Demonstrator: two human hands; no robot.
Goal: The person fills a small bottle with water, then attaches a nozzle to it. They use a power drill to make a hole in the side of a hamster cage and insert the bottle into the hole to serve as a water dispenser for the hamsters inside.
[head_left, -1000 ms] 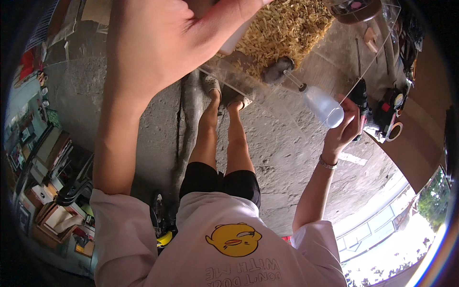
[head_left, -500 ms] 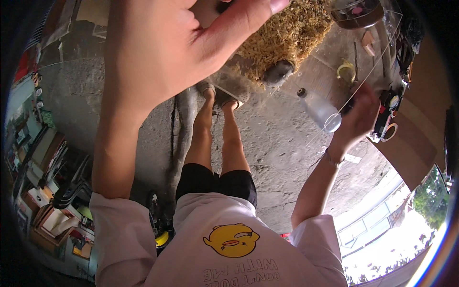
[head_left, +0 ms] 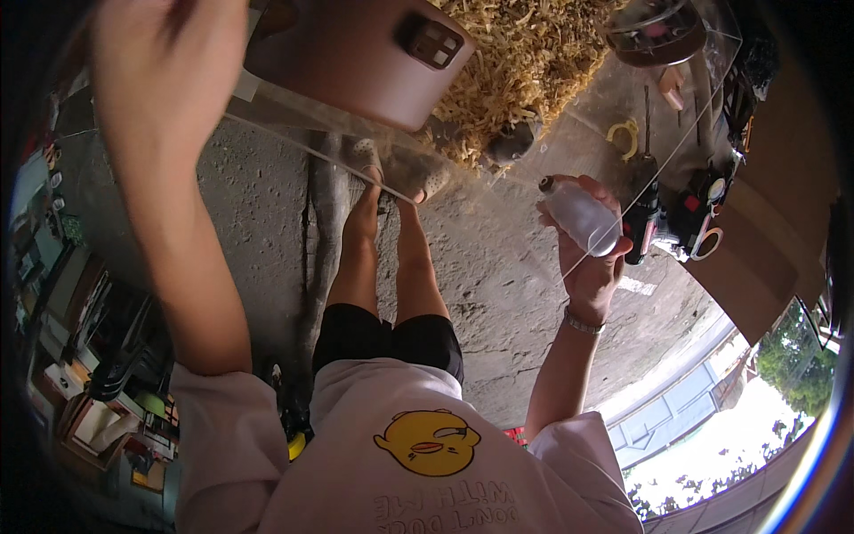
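My right hand (head_left: 594, 282) is curled round a frosted plastic bottle (head_left: 580, 216) with a dark cap. Its fingers lie behind the bottle, and the thumb rests by the rounded base. The bottle tilts, cap to the upper left, at the near side of a clear-walled box (head_left: 311, 151). My left hand (head_left: 169, 80) is raised at the upper left; the top edge cuts off its fingers. Near it in the box stands a brown plastic house (head_left: 356, 67) with a small window. Wood shavings (head_left: 525, 67) lie beside the house, and a grey rounded thing (head_left: 511, 145) sits at their near edge.
A dark round see-through container (head_left: 656, 36) stands at the upper right. Beyond the clear wall are a yellow ring (head_left: 623, 138), a black screwdriver-like tool (head_left: 642, 214) and a roll of tape (head_left: 707, 243). Brown cardboard (head_left: 756, 267) lies farther right. Rough concrete floor (head_left: 485, 311) spreads below.
My left hand has moved left, uncovering the brown house. My right hand has come leftward from beside the bottle and closed round it.
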